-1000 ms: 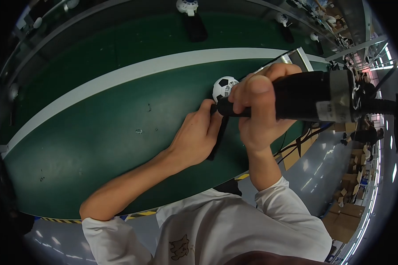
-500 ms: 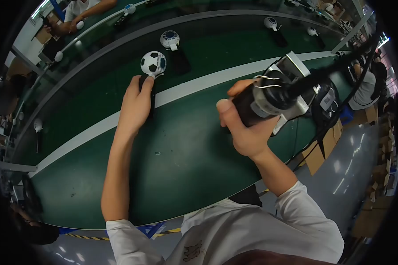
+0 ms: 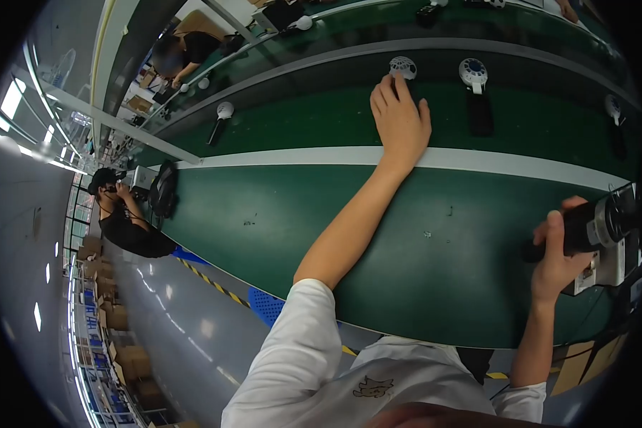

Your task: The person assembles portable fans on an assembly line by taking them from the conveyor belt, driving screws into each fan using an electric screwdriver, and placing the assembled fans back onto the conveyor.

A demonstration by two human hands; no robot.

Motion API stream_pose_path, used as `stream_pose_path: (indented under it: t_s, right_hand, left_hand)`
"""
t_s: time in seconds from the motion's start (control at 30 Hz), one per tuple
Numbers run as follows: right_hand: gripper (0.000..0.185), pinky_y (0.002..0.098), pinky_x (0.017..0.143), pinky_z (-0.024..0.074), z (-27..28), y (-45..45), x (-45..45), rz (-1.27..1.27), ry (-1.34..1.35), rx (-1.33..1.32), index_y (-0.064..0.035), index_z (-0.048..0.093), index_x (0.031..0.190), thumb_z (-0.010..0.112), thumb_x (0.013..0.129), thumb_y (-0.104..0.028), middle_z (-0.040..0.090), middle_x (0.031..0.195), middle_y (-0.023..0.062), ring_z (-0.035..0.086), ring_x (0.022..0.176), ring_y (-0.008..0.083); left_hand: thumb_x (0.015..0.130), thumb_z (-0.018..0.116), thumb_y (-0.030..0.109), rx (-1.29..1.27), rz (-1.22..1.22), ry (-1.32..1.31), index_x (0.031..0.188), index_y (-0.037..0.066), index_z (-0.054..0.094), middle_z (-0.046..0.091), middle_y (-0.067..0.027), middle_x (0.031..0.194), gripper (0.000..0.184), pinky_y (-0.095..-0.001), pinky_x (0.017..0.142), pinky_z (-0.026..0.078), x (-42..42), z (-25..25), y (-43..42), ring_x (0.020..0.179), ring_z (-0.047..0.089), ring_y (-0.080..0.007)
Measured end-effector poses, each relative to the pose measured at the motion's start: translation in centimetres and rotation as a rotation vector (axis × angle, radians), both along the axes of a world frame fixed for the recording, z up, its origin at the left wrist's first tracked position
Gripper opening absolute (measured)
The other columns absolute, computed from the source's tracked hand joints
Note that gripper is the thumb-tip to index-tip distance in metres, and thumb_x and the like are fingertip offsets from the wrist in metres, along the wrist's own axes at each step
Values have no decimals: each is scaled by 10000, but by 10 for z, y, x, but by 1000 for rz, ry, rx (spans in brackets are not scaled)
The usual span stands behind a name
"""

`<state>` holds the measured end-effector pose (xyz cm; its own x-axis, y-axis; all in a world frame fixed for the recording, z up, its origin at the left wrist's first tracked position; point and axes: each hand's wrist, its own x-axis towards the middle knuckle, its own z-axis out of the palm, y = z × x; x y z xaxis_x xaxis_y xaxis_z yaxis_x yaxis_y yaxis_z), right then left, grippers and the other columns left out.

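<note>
My left hand reaches over the far green belt with its fingers apart. Its fingertips are at the lower edge of a round white head with a dark pattern; any handle below is hidden by the hand. To the right lies a similar white device with a black handle. At the right edge, my right hand is wrapped round a thick black cylindrical tool, held above the green worktop.
A white rail divides worktop and belt. More white-headed devices lie at the belt's left and right. A metal-and-white fixture stands beside my right hand. Co-workers sit at the left and far side.
The view has swung left. My left hand has let go of the soccer-ball-patterned device, which it carried from the worktop to the belt. The tool remains in my right hand.
</note>
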<state>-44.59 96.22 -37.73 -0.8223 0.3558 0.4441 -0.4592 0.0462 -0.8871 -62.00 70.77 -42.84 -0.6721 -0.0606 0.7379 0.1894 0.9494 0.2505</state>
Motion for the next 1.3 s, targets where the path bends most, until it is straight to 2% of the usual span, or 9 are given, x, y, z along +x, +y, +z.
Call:
stream_pose_path:
  t_s: [0.07,0.4,0.47,0.83,0.93,0.97,1.17,1.2,1.3]
  right_hand:
    - [238,216,500,401,-3,13,1,0,29,11,1,554,1130,665,922,-29,534,758,20,504,566,73]
    - [259,198,561,437,7,30,-6,75,-38,-140,12,600,1062,749,850,26,607,792,6,572,636,58]
    - [287,229,514,442,9,37,-8,69,-50,-58,-1,547,1082,730,864,-38,579,733,32,551,565,84]
    - [283,218,566,444,10,76,-9,83,0,27,12,592,1046,771,827,-2,608,797,20,563,639,58]
    - [286,218,575,455,17,90,-4,114,-139,16,9,596,1047,784,833,-12,621,822,21,579,657,53]
    - [358,182,511,419,14,91,-10,72,-33,-10,4,600,1097,808,815,-75,608,637,-36,513,541,-14]
    - [382,259,591,511,29,110,0,68,-87,64,-14,594,1066,833,780,-93,643,689,78,638,614,95]
    - [347,194,546,453,32,115,0,82,-61,88,2,588,1033,829,803,-97,605,659,-36,535,566,-1]
    - [348,207,561,475,28,122,-1,58,9,113,-2,588,1026,833,799,-102,627,681,-7,567,602,7]
  left_hand:
    - [886,657,167,-79,-123,-19,1350,-63,464,430,-271,1363,552,-502,1084,318,5,5,12,1286,388,-418]
    - [905,661,169,-128,-219,-16,1286,18,548,494,-210,1329,425,-510,1070,355,-7,2,38,1239,456,-413]
    - [924,651,173,-146,-221,-26,1289,20,550,495,-209,1334,409,-501,1068,362,-4,4,45,1249,451,-412]
    - [967,621,170,-98,-282,-34,1267,22,584,521,-181,1319,337,-472,1047,381,1,14,82,1244,456,-376]
    - [960,630,146,-115,-298,25,1211,26,621,567,-162,1258,279,-456,998,407,3,19,95,1186,490,-365]
    - [960,630,146,-111,-319,25,1211,26,621,567,-162,1258,279,-456,998,407,5,21,101,1186,490,-365]
    - [931,634,62,-30,-523,-23,1030,40,689,637,-118,1087,115,-398,865,482,24,40,164,1009,587,-316]
    - [931,629,58,56,-629,3,976,43,688,644,-102,1037,76,-374,773,501,18,36,183,890,625,-285]
    - [976,591,146,113,-751,-226,1010,36,665,630,-108,987,136,-380,721,495,1,40,251,813,645,-284]
